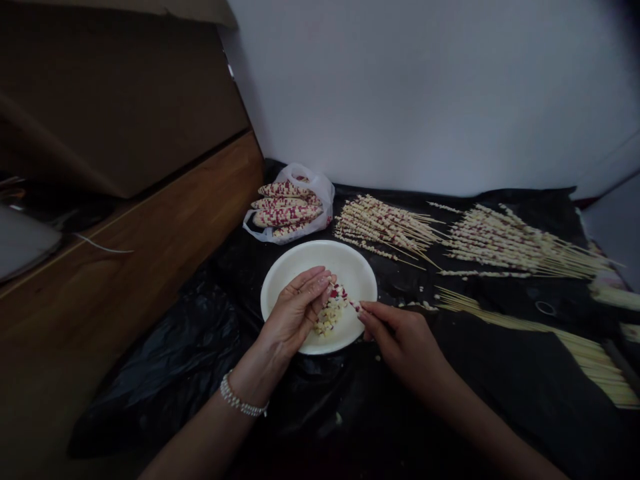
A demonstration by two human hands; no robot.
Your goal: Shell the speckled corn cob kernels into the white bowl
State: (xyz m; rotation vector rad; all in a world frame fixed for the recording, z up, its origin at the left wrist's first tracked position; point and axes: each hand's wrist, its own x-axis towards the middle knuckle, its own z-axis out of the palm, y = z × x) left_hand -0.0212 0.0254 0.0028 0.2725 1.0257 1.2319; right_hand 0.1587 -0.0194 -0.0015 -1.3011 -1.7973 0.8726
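Observation:
A white bowl (270, 283) with loose cream and dark red corn kernels (329, 319) in it sits in front of me. Over the bowl, my left hand (300, 307) is closed in a pinch, with a pale corn kernel at its fingertips. My right hand (400, 333) is at the bowl's right rim, its thumb and fingers closed on a thin skewer (351, 303) threaded with red and pale kernels. That skewer slants up toward my left fingertips. Its far tip is partly hidden by the left fingers.
A plastic bag (325, 190) of speckled corn cobs (287, 215) stands behind the bowl. Kernel-threaded skewers lie in two piles, one nearer (385, 223) and one further right (500, 243). Bare skewers (585, 353) lie at right on black plastic sheeting (200, 347). A wall rises behind.

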